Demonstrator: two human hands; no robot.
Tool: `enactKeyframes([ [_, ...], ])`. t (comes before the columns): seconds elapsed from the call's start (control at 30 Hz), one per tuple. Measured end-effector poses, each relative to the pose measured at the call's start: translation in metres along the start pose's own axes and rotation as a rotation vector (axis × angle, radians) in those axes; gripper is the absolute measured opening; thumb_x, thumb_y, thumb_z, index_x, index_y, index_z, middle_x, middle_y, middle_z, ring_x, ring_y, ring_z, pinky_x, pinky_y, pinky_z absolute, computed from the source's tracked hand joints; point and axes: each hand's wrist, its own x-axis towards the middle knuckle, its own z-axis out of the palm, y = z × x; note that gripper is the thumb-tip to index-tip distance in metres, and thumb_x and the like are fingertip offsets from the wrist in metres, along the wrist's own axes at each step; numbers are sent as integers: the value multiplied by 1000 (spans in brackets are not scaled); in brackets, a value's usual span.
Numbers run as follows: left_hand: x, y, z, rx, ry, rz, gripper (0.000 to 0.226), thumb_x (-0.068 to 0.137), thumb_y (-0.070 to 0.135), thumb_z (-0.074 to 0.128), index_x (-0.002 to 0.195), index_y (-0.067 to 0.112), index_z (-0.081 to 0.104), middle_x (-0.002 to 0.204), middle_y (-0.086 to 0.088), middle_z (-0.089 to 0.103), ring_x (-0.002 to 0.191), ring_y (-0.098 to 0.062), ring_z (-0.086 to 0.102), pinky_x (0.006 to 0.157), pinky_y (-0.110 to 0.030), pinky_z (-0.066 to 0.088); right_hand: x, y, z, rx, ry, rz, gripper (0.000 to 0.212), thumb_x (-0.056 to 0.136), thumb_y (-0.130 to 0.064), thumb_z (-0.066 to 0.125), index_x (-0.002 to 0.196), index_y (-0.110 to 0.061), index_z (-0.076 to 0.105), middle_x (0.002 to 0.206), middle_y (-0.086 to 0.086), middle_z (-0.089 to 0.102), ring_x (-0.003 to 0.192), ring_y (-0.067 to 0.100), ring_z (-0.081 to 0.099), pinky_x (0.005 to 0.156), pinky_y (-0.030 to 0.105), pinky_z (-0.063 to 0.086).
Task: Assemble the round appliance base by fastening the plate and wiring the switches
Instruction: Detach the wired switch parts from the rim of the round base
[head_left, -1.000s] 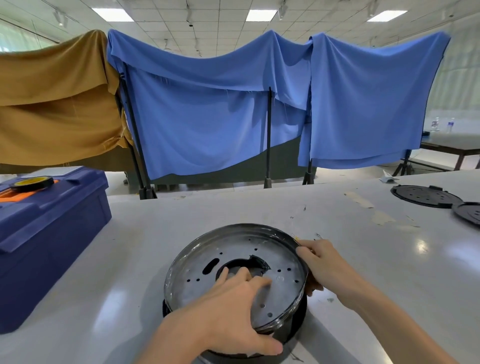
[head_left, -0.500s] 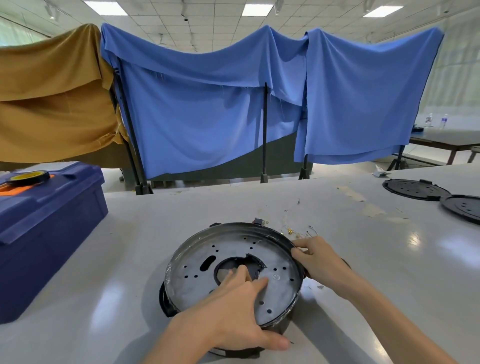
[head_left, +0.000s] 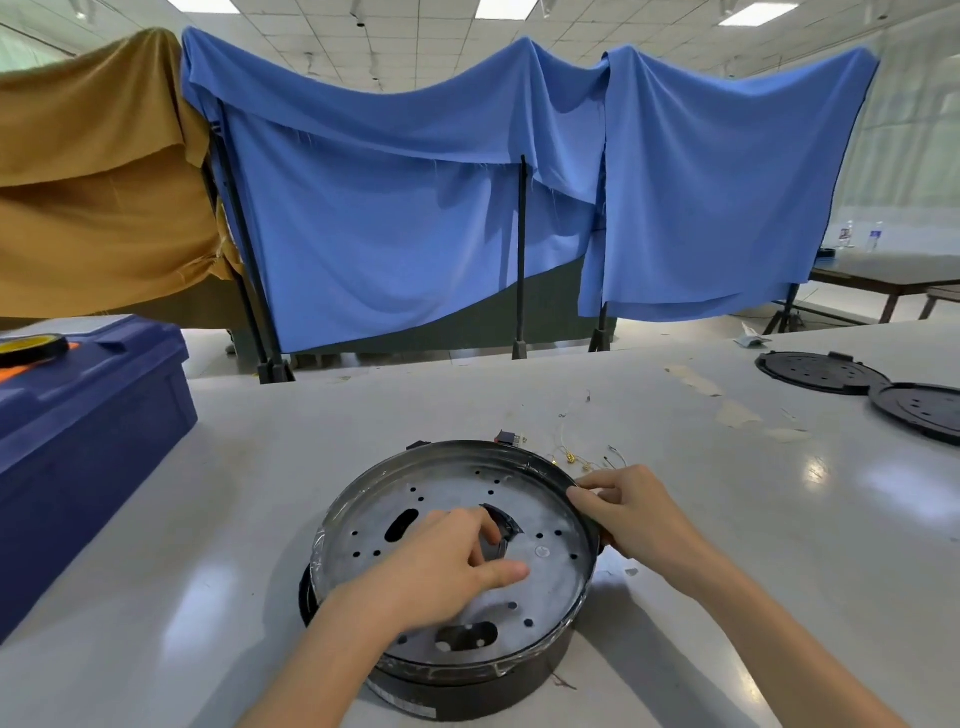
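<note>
Blue cloths (head_left: 415, 234) are hanging over black stands behind the white worktop (head_left: 208, 519), and a mustard cloth (head_left: 93, 208) is draping down at the far left. You are looking down at the round appliance base (head_left: 467, 691), which is sitting close to the worktop's near edge, about midway along it. A metal plate (head_left: 550, 571), drilled with small holes and with a raised rim, is lying in the top of the base, partly wrapped in clear film.

Your left grip (head_left: 441, 566) is lying across the plate, its fingers (head_left: 480, 525) curling over the edge of the plate's central opening while the thumb is stretching out flat on the metal. Your right grip (head_left: 634, 514) is pinching the plate's raised rim on its right side, fingers bent over the top. Both grips are narrow and holding the plate.

Just beyond the base's far rim a small black and red switch (head_left: 508, 438) is lying on the worktop, and thin wires (head_left: 571, 457) with gold terminals are lying loose beside it, near your right grip. A dark blue box (head_left: 88, 431) is standing at the worktop's left edge, carrying a roll of tape (head_left: 31, 345) on its lid. Two black round discs (head_left: 810, 370) are resting side by side towards the far right corner.
</note>
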Motion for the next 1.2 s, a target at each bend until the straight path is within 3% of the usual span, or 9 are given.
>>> enactKeyframes([
  [0.1, 4, -3, 6, -9, 41, 7, 43, 84, 51, 67, 115, 23, 56, 68, 8, 59, 71, -3, 54, 65, -23, 40, 1, 2, 1, 4, 7, -14, 29, 93, -24, 55, 80, 1, 66, 53, 5, 40, 47, 19, 31, 46, 24, 27],
  [0.23, 6, -7, 8, -36, 58, 18, 36, 84, 46, 69, 109, 25, 54, 66, 9, 59, 71, -2, 53, 66, -22, 40, 2, 5, 3, -23, 80, -72, 54, 99, -38, 51, 65, 3, 42, 56, 7, 28, 51, 19, 27, 53, 26, 24],
  [0.3, 6, -8, 9, -41, 60, 19, 34, 85, 46, 69, 106, 24, 55, 68, 9, 58, 73, -3, 51, 67, -21, 40, 5, 9, 1, -55, 125, -58, 55, 100, -39, 49, 65, 3, 47, 57, 8, 30, 55, 19, 26, 58, 30, 24],
  [0.5, 7, -8, 8, -61, 51, 25, 29, 85, 41, 71, 102, 18, 64, 61, 10, 56, 55, 2, 48, 59, -14, 38, 6, 18, 1, -64, 112, 3, 49, 97, -38, 53, 62, -5, 48, 55, 5, 46, 40, 18, 39, 49, 25, 36],
  [0.67, 8, -8, 4, -41, 40, 17, 28, 85, 39, 71, 99, 16, 64, 62, 11, 57, 56, 3, 49, 58, -13, 38, 10, 20, -1, -41, 40, 52, 30, 94, -29, 59, 68, -20, 71, 54, 0, 58, 43, 21, 53, 44, 26, 40],
  [1.0, 11, -6, 1, -43, -27, -16, 36, 81, 44, 74, 104, 19, 66, 70, 10, 63, 66, 3, 56, 55, -7, 36, 15, 19, 2, 37, -121, 148, 31, 100, -10, 46, 84, 7, 65, 52, 7, 64, 42, 24, 62, 43, 23, 44],
  [1.13, 15, -3, -9, -113, -29, -45, 31, 75, 36, 81, 95, 16, 71, 67, 10, 67, 57, 3, 58, 57, -10, 43, 27, 19, -8, 33, -43, 153, 34, 99, -17, 52, 74, 2, 64, 52, 8, 60, 39, 27, 57, 39, 24, 39],
  [1.2, 18, -2, -16, -147, 80, -11, 17, 75, 32, 81, 84, 19, 74, 64, 8, 70, 60, 0, 64, 61, -15, 50, 33, 20, -14, 36, 10, 142, 26, 97, -14, 55, 79, 0, 67, 56, 13, 64, 40, 25, 56, 38, 23, 35],
])
